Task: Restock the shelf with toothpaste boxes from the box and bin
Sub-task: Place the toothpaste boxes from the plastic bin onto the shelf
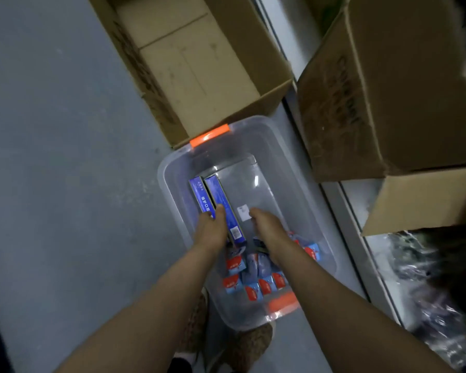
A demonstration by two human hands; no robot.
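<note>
Both hands inside clear bin [170, 168]; left hand [211, 227] grasping two blue toothpaste boxes [215, 205] by left wall; right hand [267, 227] beside them, grip unclear.

A grey floor [65, 157] fills the left side. At upper right a closed cardboard carton [393, 84] sits tilted above a smaller carton [425, 200]. Below them lies crinkled clear plastic wrap [428, 292]. Patterned brown shoes [253, 343] show at the bottom edge.
</note>
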